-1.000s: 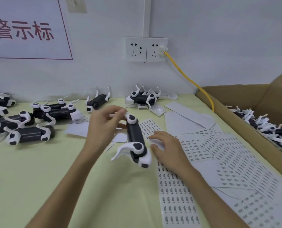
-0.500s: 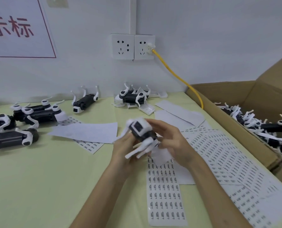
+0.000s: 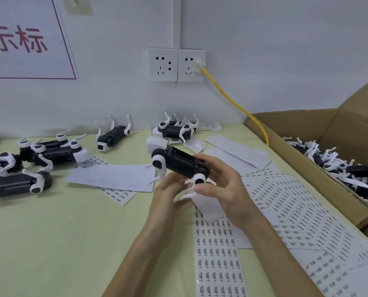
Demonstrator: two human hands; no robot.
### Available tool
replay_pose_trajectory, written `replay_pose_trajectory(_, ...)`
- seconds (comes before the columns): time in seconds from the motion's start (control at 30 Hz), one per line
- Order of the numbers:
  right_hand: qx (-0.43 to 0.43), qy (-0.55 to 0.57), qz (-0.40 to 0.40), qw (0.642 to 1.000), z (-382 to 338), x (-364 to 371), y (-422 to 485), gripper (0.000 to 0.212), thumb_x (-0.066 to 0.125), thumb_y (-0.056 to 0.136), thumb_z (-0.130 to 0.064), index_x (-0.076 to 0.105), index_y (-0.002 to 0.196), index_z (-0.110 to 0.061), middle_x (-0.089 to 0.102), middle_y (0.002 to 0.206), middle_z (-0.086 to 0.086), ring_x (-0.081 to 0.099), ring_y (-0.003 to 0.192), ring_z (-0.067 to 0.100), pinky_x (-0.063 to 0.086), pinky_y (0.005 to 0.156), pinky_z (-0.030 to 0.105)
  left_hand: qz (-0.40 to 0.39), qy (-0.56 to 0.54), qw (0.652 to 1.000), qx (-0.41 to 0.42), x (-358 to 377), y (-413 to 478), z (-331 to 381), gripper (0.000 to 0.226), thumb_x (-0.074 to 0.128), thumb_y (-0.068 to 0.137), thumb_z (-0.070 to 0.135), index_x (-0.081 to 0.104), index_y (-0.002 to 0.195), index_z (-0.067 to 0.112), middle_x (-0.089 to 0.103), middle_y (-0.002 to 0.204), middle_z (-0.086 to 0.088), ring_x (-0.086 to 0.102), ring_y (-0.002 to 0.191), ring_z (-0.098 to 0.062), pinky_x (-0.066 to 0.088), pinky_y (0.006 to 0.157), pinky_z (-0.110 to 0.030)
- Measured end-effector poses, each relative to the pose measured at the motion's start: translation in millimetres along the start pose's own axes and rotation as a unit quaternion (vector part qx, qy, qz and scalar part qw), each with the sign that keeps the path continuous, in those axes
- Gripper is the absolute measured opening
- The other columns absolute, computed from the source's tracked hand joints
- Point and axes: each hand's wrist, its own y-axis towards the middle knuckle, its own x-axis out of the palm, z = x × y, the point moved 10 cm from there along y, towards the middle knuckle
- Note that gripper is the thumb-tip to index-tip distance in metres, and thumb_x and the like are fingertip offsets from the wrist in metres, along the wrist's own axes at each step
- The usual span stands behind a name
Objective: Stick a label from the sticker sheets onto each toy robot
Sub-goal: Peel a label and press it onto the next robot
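Note:
A black-and-white toy robot dog (image 3: 176, 160) is held above the table between both hands, its head pointing left. My left hand (image 3: 168, 194) grips it from below near the white legs. My right hand (image 3: 224, 189) wraps its rear end, fingers over the top, thumb by the rear joint. Sticker sheets (image 3: 219, 251) lie under and right of my hands, and more sheets (image 3: 296, 206) spread toward the box. Whether a label is on a fingertip cannot be seen.
Several toy robots (image 3: 50, 152) lie at the table's left, one (image 3: 113, 136) by the wall, another (image 3: 174, 129) under the sockets. A cardboard box (image 3: 307, 166) at right holds more robots (image 3: 350, 168). A yellow cable (image 3: 239, 103) runs from the socket. Blank backing paper (image 3: 112, 176) lies centre-left.
The robot has been turned from end-on to lying lengthwise, head to the left. My right hand left the sticker sheet a second ago and now holds the robot's rear.

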Motion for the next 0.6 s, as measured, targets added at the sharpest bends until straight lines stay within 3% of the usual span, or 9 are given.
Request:
replay_pose_trajectory(0.1, 0.004, -0.032, 0.036, 0.999, 1, -7, -1, 0.064, 0.085, 0.068, -0.012, 0.065, 0.127, -0.025, 0.071, 0.117, 0.000, 0.068, 0.110, 0.018, 0.054, 0.090, 0.029, -0.047, -0.098, 0.993, 0.044, 7, -2, 10, 0.035, 0.051, 0.105, 0.024, 0.065, 0.136, 0.017, 0.066, 0.140, -0.001, 0.059, 0.134, -0.018, 0.043, 0.102, -0.039)
replay_pose_trajectory(0.2, 0.004, -0.059, 0.037, 0.998, 1, 0, -2, 0.065, 0.086, 0.067, -0.011, 0.062, 0.127, -0.021, 0.071, 0.117, 0.001, 0.067, 0.111, 0.018, 0.055, 0.094, 0.032, -0.014, -0.185, 0.982, 0.042, -1, -4, 11, 0.039, 0.049, 0.103, 0.041, 0.069, 0.128, 0.019, 0.070, 0.134, -0.007, 0.061, 0.131, -0.025, 0.047, 0.099, -0.038)
replay_pose_trajectory(0.3, -0.018, -0.115, 0.035, 0.993, -4, 8, -3, 0.058, 0.084, 0.071, -0.016, 0.063, 0.125, -0.019, 0.072, 0.115, -0.003, 0.066, 0.113, 0.018, 0.052, 0.100, 0.037, -0.004, -0.207, 0.977, 0.050, -6, -3, 10, 0.042, 0.046, 0.100, 0.044, 0.075, 0.118, 0.020, 0.074, 0.126, -0.007, 0.068, 0.120, -0.022, 0.059, 0.083, -0.031)
replay_pose_trajectory(0.43, -0.023, -0.144, 0.029, 0.989, -4, 12, -4, 0.056, 0.082, 0.074, -0.018, 0.064, 0.126, -0.026, 0.072, 0.115, -0.007, 0.065, 0.115, 0.019, 0.049, 0.104, 0.051, -0.016, -0.248, 0.968, 0.039, -7, -2, 9, 0.053, 0.043, 0.097, 0.055, 0.076, 0.119, 0.019, 0.073, 0.128, -0.004, 0.071, 0.115, -0.019, 0.060, 0.078, -0.030)
replay_pose_trajectory(0.6, -0.051, -0.169, 0.041, 0.983, -10, 13, -6, 0.056, 0.085, 0.071, -0.021, 0.062, 0.123, -0.024, 0.070, 0.114, -0.007, 0.065, 0.111, 0.020, 0.052, 0.097, 0.044, -0.047, -0.248, 0.967, 0.034, -7, 2, 8, 0.055, 0.040, 0.097, 0.058, 0.079, 0.119, 0.025, 0.071, 0.130, 0.001, 0.067, 0.122, -0.020, 0.056, 0.088, -0.032)
